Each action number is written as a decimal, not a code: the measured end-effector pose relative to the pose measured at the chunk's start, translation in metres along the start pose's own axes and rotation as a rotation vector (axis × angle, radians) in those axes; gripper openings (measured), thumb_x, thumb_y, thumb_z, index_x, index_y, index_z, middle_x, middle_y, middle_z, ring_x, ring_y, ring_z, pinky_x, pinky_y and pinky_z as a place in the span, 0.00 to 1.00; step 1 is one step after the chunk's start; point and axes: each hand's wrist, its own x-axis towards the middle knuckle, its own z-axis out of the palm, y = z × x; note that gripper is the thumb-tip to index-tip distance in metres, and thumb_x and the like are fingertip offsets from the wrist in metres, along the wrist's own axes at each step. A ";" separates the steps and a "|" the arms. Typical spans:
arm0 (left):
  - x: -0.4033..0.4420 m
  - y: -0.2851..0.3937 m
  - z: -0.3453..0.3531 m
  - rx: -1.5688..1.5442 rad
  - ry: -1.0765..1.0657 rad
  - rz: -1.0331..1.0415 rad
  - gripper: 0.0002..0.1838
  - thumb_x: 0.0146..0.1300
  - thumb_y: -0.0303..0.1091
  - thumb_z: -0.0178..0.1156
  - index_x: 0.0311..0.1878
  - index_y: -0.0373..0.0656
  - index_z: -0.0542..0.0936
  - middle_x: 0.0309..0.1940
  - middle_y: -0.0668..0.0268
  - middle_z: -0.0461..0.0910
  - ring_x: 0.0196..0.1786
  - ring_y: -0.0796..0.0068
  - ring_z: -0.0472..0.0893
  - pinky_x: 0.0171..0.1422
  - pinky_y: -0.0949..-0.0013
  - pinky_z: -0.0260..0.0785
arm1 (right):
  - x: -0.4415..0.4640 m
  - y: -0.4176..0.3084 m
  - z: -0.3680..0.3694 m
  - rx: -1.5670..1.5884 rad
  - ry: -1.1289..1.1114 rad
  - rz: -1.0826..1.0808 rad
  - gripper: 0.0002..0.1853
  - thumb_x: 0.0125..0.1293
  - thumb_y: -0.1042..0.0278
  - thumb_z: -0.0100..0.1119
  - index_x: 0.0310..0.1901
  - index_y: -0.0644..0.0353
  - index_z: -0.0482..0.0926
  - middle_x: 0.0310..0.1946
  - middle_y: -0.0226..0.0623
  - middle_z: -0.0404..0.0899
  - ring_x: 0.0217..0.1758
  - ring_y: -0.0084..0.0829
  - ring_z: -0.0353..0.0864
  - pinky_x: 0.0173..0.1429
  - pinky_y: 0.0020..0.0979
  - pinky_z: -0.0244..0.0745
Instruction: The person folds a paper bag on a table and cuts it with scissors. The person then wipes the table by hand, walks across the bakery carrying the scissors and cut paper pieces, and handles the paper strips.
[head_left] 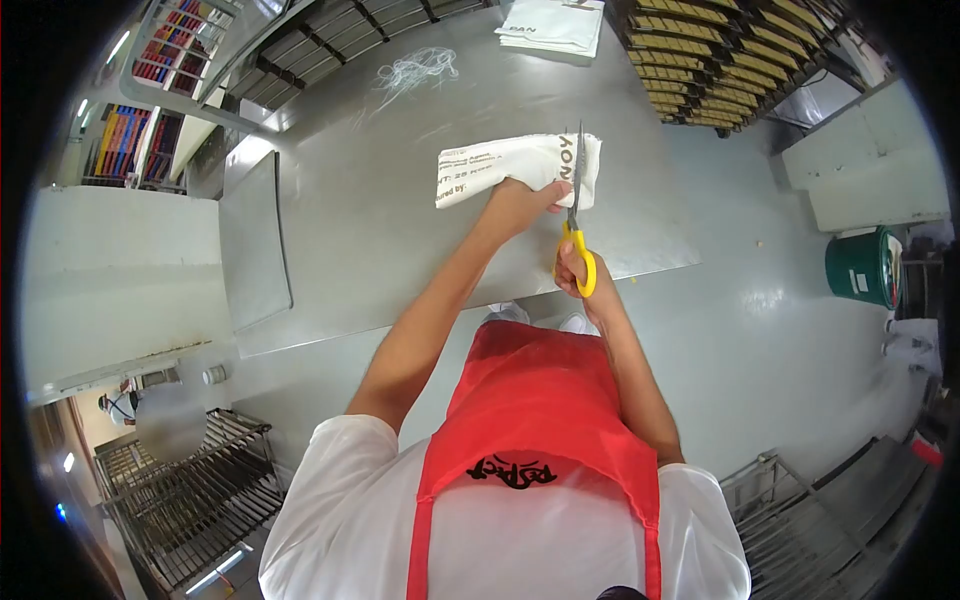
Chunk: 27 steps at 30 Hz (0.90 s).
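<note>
A folded white sack [470, 170] with dark printed letters is held over the metal table by my left hand [522, 205], its fingers tucked under the sack and the thumb on top. My right hand [582, 270] grips yellow-handled scissors [577, 235] near the table's front edge. The scissor blades point away from me and lie across the right end of the sack, beside the large letters. Whether the blades are parted around the sack's edge, I cannot make out.
On the steel table [380, 240] lie a tangle of white thread [417, 72] and a stack of folded white sacks [550, 28] at the back. Racks with trays [710, 60] stand back right. A green bucket [863, 267] is on the right, a metal rack [190, 490] lower left.
</note>
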 end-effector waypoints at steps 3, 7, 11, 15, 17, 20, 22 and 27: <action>0.000 -0.003 -0.001 -0.042 0.036 0.005 0.12 0.61 0.34 0.63 0.44 0.36 0.80 0.34 0.63 0.83 0.31 0.75 0.82 0.40 0.70 0.75 | 0.005 0.009 -0.004 -0.086 -0.004 -0.020 0.25 0.65 0.42 0.61 0.23 0.52 0.65 0.18 0.21 0.59 0.20 0.16 0.60 0.23 0.21 0.54; 0.006 -0.003 -0.014 -0.069 0.058 0.010 0.13 0.61 0.34 0.62 0.44 0.36 0.80 0.35 0.64 0.83 0.31 0.76 0.82 0.40 0.71 0.74 | 0.015 0.001 0.005 -0.090 0.008 0.003 0.25 0.65 0.44 0.61 0.22 0.52 0.65 0.18 0.21 0.59 0.19 0.15 0.57 0.23 0.20 0.54; 0.010 -0.017 -0.028 -0.060 0.047 -0.041 0.13 0.61 0.34 0.62 0.45 0.36 0.80 0.35 0.64 0.83 0.31 0.76 0.82 0.40 0.71 0.74 | 0.026 -0.015 0.014 0.036 -0.039 0.130 0.25 0.64 0.45 0.64 0.21 0.51 0.64 0.17 0.21 0.58 0.19 0.15 0.58 0.22 0.20 0.54; 0.008 -0.028 -0.035 -0.172 0.086 -0.071 0.13 0.60 0.30 0.64 0.47 0.36 0.80 0.38 0.66 0.82 0.37 0.78 0.80 0.38 0.72 0.78 | 0.038 0.004 0.009 -0.190 -0.035 0.122 0.26 0.64 0.39 0.59 0.24 0.52 0.65 0.19 0.21 0.61 0.19 0.16 0.62 0.20 0.19 0.52; 0.008 -0.030 -0.044 -0.172 0.115 -0.074 0.13 0.60 0.30 0.64 0.47 0.36 0.80 0.38 0.66 0.82 0.37 0.78 0.80 0.37 0.72 0.78 | 0.044 0.002 0.016 -0.227 -0.067 0.161 0.26 0.65 0.37 0.58 0.25 0.52 0.65 0.19 0.22 0.62 0.20 0.16 0.64 0.19 0.19 0.53; 0.014 -0.036 -0.051 -0.175 0.206 -0.095 0.12 0.60 0.29 0.64 0.47 0.37 0.81 0.39 0.66 0.82 0.38 0.77 0.81 0.37 0.73 0.78 | 0.054 -0.006 0.018 -0.240 -0.191 0.191 0.28 0.66 0.32 0.50 0.30 0.53 0.66 0.21 0.22 0.60 0.21 0.16 0.61 0.20 0.19 0.49; 0.019 -0.036 -0.067 -0.303 0.307 0.040 0.12 0.61 0.27 0.63 0.48 0.35 0.80 0.41 0.64 0.82 0.40 0.76 0.82 0.37 0.72 0.78 | 0.059 -0.014 0.014 -0.295 -0.340 0.198 0.30 0.65 0.28 0.47 0.31 0.52 0.66 0.21 0.22 0.61 0.22 0.17 0.62 0.20 0.19 0.51; 0.018 -0.054 -0.081 -0.553 0.445 0.043 0.16 0.64 0.32 0.63 0.50 0.31 0.78 0.43 0.60 0.81 0.43 0.71 0.82 0.42 0.71 0.79 | 0.018 0.023 -0.037 -0.318 -0.507 0.299 0.32 0.62 0.25 0.49 0.35 0.54 0.70 0.22 0.25 0.65 0.25 0.20 0.68 0.22 0.21 0.58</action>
